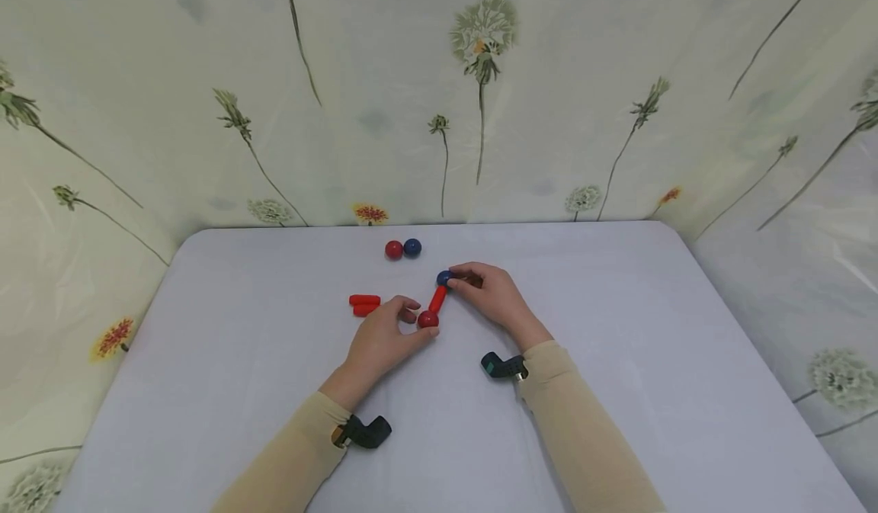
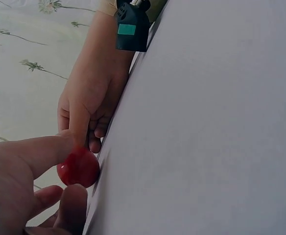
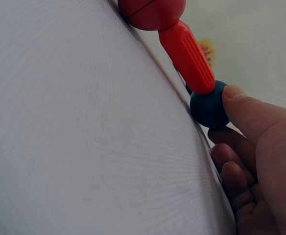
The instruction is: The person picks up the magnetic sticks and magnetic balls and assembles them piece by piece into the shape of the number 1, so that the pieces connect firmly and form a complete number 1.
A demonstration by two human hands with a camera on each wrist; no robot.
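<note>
A red ridged rod (image 1: 437, 299) joins a red ball (image 1: 428, 319) to a blue ball (image 1: 445, 278), all low over the white table. My left hand (image 1: 387, 338) has its thumb and curled fingers on either side of the red ball, which also shows in the left wrist view as a red ball (image 2: 79, 167) between them. With thumb and fingertips, my right hand (image 1: 490, 296) pinches the blue ball (image 3: 210, 105) at the rod's far end. In the right wrist view the rod (image 3: 187, 58) meets both balls; the red one is partly cut off.
Two more red rods (image 1: 364, 299) lie side by side just left of my left hand, one partly covered by it. Farther back, a loose red ball (image 1: 394, 250) and blue ball (image 1: 412, 248) sit together. A flower-patterned cloth (image 1: 384, 132) rises behind the table (image 1: 617, 299).
</note>
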